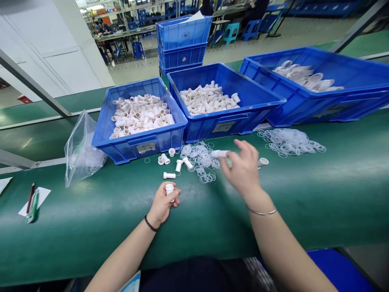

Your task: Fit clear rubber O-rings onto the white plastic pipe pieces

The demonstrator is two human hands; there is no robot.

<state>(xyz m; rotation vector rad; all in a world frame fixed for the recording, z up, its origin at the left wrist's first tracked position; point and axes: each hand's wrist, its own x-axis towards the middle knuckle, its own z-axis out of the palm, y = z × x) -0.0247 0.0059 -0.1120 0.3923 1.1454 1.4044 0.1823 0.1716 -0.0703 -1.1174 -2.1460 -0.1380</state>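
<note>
My left hand (164, 202) is closed around a short white flanged plastic tube (169, 189), its wide end up. In my right hand (243, 168), slightly blurred, another white plastic tube (220, 153) is pinched between thumb and fingers, pointing left. That tube hangs over a pile of thin clear rings (197, 156). Several loose flanged tubes lie just beyond my left hand, one of them on its side (169, 175). Behind my right hand, a wider white tube piece (263, 162) is partly hidden.
Blue bins hold white tubes: left bin (136, 144), middle bin (234, 119), right bin (331, 105). A second ring pile (294, 142) lies at right. A clear bag (83, 150), pen (30, 198) and green cutter (33, 207) are at left on the green bench (91, 227).
</note>
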